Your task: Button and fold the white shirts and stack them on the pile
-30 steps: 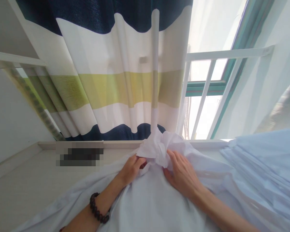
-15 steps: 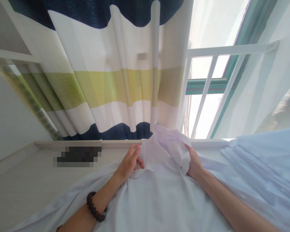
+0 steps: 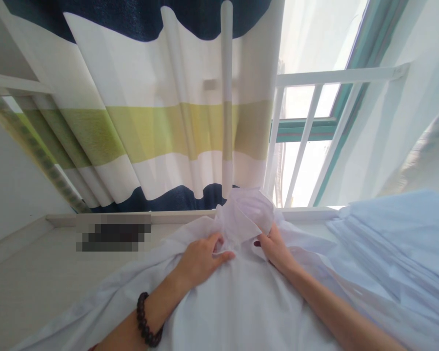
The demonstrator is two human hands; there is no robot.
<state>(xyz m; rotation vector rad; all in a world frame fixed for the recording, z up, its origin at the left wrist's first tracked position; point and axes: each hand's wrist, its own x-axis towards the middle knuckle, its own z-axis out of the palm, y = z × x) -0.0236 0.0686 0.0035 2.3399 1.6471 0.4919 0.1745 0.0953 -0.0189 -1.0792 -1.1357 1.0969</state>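
Observation:
A white shirt (image 3: 237, 302) is spread out in front of me, its collar (image 3: 249, 209) standing up in folds at the far end. My left hand (image 3: 203, 258) is at the left side of the collar, fingers curled and thumb laid across the cloth, closed on the fabric. On the other side, my right hand (image 3: 274, 248) has the collar's right part between thumb and fingers. Some of the right fingers are hidden behind the cloth. A dark beaded bracelet (image 3: 146, 321) circles my left wrist.
Folded pale blue cloth (image 3: 402, 234) is stacked at the right. A blurred dark object (image 3: 117, 233) lies at the left on the pale board (image 3: 29, 278). Behind are a striped curtain (image 3: 190, 131), a white railing (image 3: 336, 77) and a green-framed window (image 3: 303, 129).
Both hands have come nearer each other and slightly toward me along the collar. The collar has folded over into a more closed shape. My view has shifted a little to the right.

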